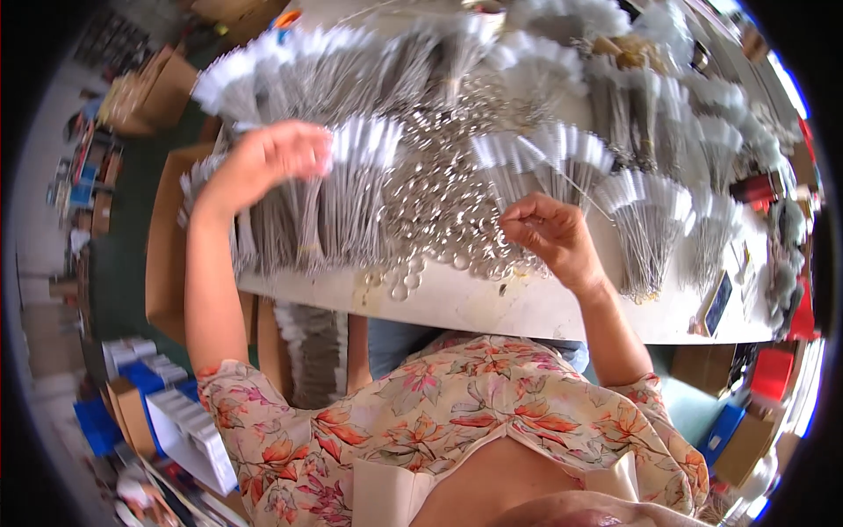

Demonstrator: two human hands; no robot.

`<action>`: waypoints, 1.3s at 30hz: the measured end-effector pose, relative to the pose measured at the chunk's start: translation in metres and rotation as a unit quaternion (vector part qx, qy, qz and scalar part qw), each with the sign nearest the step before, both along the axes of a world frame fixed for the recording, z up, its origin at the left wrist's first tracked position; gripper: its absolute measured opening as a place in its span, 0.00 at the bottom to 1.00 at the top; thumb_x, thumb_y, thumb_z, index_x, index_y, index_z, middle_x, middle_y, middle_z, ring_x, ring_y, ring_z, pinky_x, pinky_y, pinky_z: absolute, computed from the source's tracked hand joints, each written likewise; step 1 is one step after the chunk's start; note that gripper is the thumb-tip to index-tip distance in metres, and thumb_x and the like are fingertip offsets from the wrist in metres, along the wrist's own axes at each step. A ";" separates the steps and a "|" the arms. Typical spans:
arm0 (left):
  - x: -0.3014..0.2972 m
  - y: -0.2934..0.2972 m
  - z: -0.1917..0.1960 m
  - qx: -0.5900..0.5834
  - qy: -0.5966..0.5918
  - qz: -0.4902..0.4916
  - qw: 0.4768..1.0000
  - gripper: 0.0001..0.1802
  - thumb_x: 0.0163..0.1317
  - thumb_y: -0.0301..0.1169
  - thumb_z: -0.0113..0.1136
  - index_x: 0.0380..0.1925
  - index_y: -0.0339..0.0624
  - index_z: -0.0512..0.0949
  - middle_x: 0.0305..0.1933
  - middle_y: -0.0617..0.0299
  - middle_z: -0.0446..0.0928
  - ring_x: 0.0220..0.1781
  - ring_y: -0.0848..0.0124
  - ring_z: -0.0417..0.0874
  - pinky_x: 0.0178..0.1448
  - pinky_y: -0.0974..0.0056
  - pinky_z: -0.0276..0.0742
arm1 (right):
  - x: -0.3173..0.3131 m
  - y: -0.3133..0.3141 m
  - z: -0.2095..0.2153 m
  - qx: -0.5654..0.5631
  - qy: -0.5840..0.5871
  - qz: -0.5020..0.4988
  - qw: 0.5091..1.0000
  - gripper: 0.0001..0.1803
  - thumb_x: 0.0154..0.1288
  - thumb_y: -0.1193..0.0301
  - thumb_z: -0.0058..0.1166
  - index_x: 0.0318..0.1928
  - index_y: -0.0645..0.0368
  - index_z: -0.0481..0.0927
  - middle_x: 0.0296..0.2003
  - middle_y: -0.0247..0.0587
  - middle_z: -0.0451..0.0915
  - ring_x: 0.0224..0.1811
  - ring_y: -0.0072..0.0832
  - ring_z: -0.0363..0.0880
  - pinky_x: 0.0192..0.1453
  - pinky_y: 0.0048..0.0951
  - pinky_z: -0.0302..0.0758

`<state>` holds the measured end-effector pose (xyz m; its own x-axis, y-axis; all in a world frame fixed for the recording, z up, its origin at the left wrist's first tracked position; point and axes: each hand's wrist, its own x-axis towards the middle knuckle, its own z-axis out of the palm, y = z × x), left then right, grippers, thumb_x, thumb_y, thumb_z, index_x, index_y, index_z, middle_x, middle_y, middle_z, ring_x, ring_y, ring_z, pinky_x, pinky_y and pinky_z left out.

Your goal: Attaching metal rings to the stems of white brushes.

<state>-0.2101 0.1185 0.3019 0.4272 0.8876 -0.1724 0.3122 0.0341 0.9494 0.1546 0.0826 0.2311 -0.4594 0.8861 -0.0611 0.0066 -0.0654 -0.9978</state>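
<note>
My left hand (279, 158) is above the left-hand bundles of wire-handled brushes (356, 189), which have white bristle heads. Its fingers are bent and smeared by motion, so whether it grips a brush cannot be told. At the right edge of a loose heap of shiny metal rings (448, 189), my right hand (555, 235) has thumb and fingertips pinched together. What lies between those fingertips is too small to make out. A single thin brush (575, 186) slants just behind the right hand, across more brush bundles (571, 158).
More brush bundles (645, 233) stand at the right of the white table (544, 307), and others line its far side. A phone-like dark device (716, 303) is near the right edge. A cardboard box (167, 255) adjoins the left side. Red and blue bins (773, 373) sit at lower right.
</note>
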 end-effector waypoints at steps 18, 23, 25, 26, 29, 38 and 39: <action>-0.045 0.229 -0.119 0.231 0.637 0.201 0.707 0.11 0.57 0.34 0.47 0.34 0.41 0.76 0.37 0.50 0.78 0.41 0.51 0.79 0.43 0.51 0.73 | 0.040 0.276 -0.048 0.195 -0.454 -0.108 0.863 0.14 0.48 0.58 0.57 0.33 0.52 0.82 0.27 0.36 0.81 0.31 0.31 0.81 0.38 0.32 0.76; -0.028 0.224 -0.108 0.372 0.480 0.316 0.729 0.10 0.60 0.35 0.45 0.34 0.42 0.74 0.32 0.52 0.78 0.37 0.51 0.79 0.41 0.52 0.73 | 0.017 0.288 -0.050 0.142 -0.518 -0.064 0.841 0.15 0.43 0.55 0.58 0.30 0.50 0.82 0.26 0.37 0.81 0.32 0.32 0.80 0.38 0.32 0.76; 0.008 0.227 -0.095 0.412 0.350 0.362 0.759 0.10 0.61 0.35 0.45 0.35 0.43 0.74 0.31 0.53 0.78 0.35 0.51 0.79 0.40 0.53 0.73 | 0.034 0.290 -0.052 0.160 -0.483 -0.069 0.858 0.13 0.46 0.58 0.55 0.28 0.51 0.82 0.24 0.38 0.80 0.29 0.31 0.79 0.36 0.32 0.76; 0.031 0.227 -0.087 0.343 0.256 0.378 0.821 0.10 0.60 0.36 0.48 0.33 0.42 0.74 0.31 0.53 0.78 0.33 0.52 0.79 0.39 0.54 0.73 | 0.040 0.288 -0.049 0.154 -0.489 -0.076 0.856 0.13 0.46 0.58 0.55 0.28 0.51 0.82 0.24 0.38 0.80 0.29 0.31 0.79 0.36 0.32 0.76; 0.032 0.225 -0.098 0.247 0.307 0.267 0.879 0.12 0.57 0.38 0.54 0.28 0.40 0.75 0.28 0.53 0.78 0.30 0.55 0.79 0.36 0.57 0.72 | 0.056 0.282 -0.017 0.209 -0.348 -0.189 0.894 0.14 0.54 0.61 0.49 0.28 0.58 0.80 0.22 0.40 0.78 0.25 0.29 0.78 0.34 0.32 0.75; 0.017 0.234 -0.134 0.162 0.361 0.142 0.907 0.13 0.51 0.38 0.60 0.23 0.38 0.76 0.23 0.54 0.77 0.29 0.57 0.79 0.35 0.59 0.71 | 0.184 0.275 -0.008 0.220 -0.465 -0.307 0.801 0.14 0.56 0.62 0.50 0.31 0.60 0.80 0.24 0.41 0.80 0.28 0.31 0.79 0.37 0.35 0.75; 0.019 0.233 -0.132 0.195 0.425 0.126 0.875 0.13 0.51 0.38 0.60 0.22 0.38 0.76 0.23 0.55 0.77 0.29 0.57 0.79 0.35 0.59 0.71 | 0.184 0.272 -0.014 0.193 -0.506 -0.318 0.779 0.14 0.52 0.59 0.52 0.31 0.54 0.81 0.26 0.41 0.80 0.30 0.34 0.79 0.38 0.36 0.75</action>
